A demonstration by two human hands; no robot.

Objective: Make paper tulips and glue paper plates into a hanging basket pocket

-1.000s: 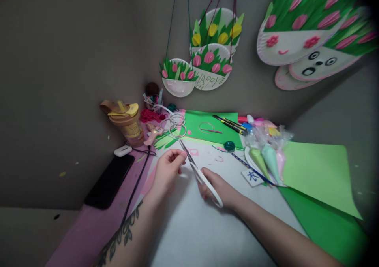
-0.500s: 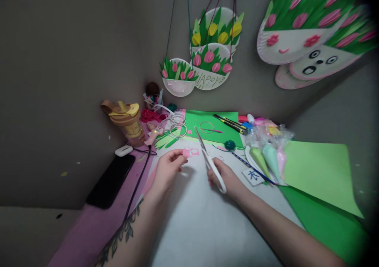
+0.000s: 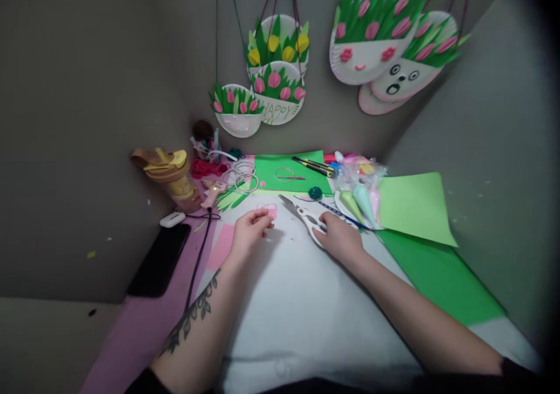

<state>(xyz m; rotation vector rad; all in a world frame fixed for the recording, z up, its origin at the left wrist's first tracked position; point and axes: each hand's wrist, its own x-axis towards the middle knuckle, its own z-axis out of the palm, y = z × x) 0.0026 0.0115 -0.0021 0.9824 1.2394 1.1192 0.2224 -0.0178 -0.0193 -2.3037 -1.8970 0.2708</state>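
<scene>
Between the thumb and fingers of my left hand (image 3: 252, 231) is a small pink paper cutout (image 3: 272, 212), held above the white work surface (image 3: 297, 301). My right hand (image 3: 339, 235) grips white-handled scissors (image 3: 310, 222). Their blades point up and to the left, toward the green sheet, and lie low over the surface. A gap separates the scissors from the pink paper. Tiny pink scraps lie on the white surface between my hands. A flat pink paper sheet (image 3: 222, 247) lies left of my left hand, partly hidden by my wrist.
At the back, a green sheet (image 3: 271, 169) carries utility knives (image 3: 314, 166) and a ring (image 3: 284, 175). Piping bags (image 3: 363, 201) and green paper (image 3: 415, 204) are on the right. A tumbler (image 3: 175, 178) and phone (image 3: 161, 260) stand left. Decorated paper plates (image 3: 282, 109) hang above.
The scissors have swung from tilted up to lying lower and flatter, slightly away from the pink paper. The camera view has turned right, showing more of the right wall.
</scene>
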